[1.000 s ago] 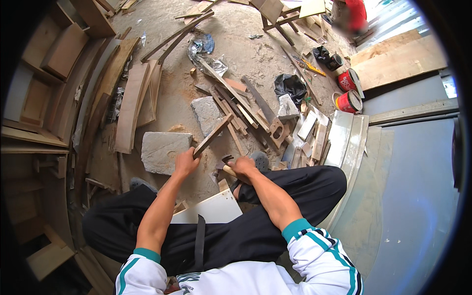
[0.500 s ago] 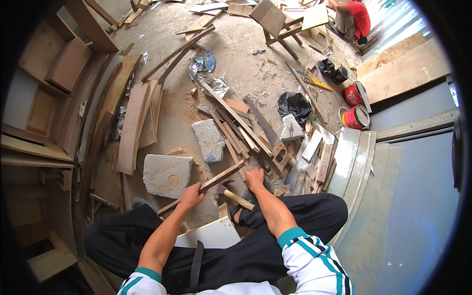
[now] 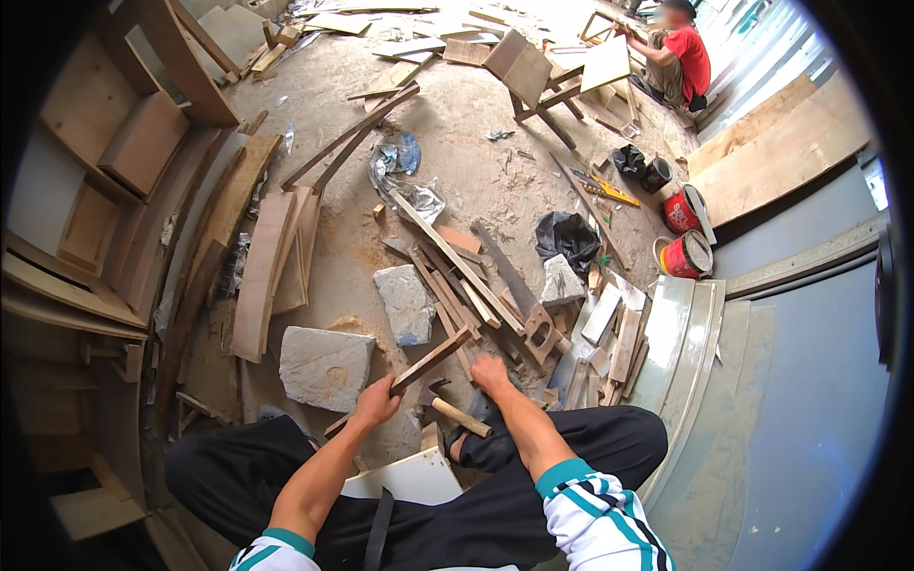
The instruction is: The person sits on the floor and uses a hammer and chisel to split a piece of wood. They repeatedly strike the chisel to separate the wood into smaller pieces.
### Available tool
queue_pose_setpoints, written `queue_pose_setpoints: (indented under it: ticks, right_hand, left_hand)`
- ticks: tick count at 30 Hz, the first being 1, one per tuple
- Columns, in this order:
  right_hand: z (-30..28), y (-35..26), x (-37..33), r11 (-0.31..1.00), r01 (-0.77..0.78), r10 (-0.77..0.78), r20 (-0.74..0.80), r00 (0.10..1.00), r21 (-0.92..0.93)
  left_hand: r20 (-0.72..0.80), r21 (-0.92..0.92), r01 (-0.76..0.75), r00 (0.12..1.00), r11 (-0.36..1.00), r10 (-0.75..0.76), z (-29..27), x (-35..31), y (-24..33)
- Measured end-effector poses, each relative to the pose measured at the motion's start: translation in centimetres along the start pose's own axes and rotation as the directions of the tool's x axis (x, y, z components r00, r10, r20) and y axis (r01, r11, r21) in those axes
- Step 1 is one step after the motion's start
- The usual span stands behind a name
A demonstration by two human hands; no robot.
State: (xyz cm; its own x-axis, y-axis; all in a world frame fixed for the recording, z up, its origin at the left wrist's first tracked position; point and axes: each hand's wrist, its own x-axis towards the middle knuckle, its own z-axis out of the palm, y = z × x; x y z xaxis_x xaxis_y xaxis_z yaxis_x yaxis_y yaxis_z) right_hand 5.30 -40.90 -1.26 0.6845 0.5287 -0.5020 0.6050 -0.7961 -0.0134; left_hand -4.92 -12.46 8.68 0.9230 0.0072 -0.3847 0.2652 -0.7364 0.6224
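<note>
I sit on the ground with my legs apart. My left hand (image 3: 377, 403) grips a long thin wooden strip (image 3: 430, 361), which slants up to the right over the ground. Just in front of me lies a hammer with a wooden handle (image 3: 459, 416), and no hand is on it. My right hand (image 3: 490, 373) rests past the hammer, at the near edge of a pile of wooden strips (image 3: 455, 271), fingers spread and nothing gripped. A grey stone block (image 3: 327, 366) sits just left of my left hand.
A hand saw (image 3: 519, 295) lies in the strip pile, with two smaller stone blocks (image 3: 405, 303) nearby. Two red buckets (image 3: 687, 233) and a black bag (image 3: 568, 238) stand at the right. Curved boards (image 3: 257, 276) are stacked left, pale mouldings (image 3: 671, 333) right. Another person (image 3: 681, 57) works far off.
My left hand has tilted the strip lower and drawn it nearer. My right hand has moved off the hammer, now lying on the ground, and out toward the strip pile.
</note>
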Motion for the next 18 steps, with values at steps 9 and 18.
queue_pose_setpoints:
  ticks: [9, 18]
  right_hand:
    - [0.1, 1.6, 1.6, 0.964, 0.264, -0.262, 0.068, 0.963, -0.019]
    - [-0.2, 1.6, 2.4, 0.963, 0.271, -0.267, 0.144, 0.953, -0.008]
  left_hand:
    - [0.023, -0.047, 0.045, 0.999, 0.998, -0.044, -0.1, -0.3, 0.3]
    - [0.009, -0.047, 0.091, 0.996, 0.995, -0.091, -1.3, -1.2, 0.4]
